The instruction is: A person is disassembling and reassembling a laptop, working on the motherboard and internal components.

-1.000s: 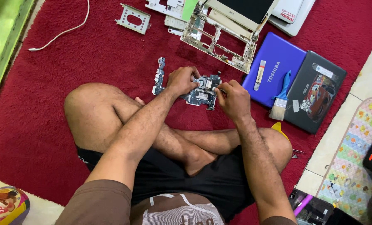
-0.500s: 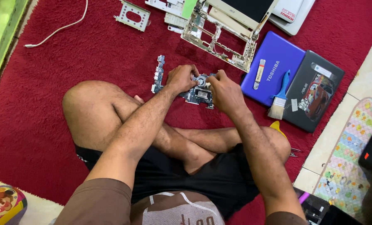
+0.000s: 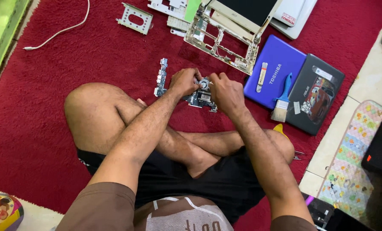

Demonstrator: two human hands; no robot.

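- Sitting cross-legged on a red carpet, the person bent over a blue-grey circuit board lying on the carpet just ahead of the crossed shins.
- Compared with a second before, the right hand had slid left along the board until it sat just beside the left hand; both now crowded one spot near the board's middle, which I judged to mean the work had narrowed to a single small part there.
- Left fingers were curled down onto the board's upper edge, pinning it; right fingers were bunched closed, but whether they pinched a part or a tool I could not tell.
- The board's long axis ran from upper left to lower right, its narrow strip end pointing away toward the upper left.
- To the right lay a blue laptop, a dark laptop and a blue-handled brush across them; a stripped white laptop frame lay beyond.
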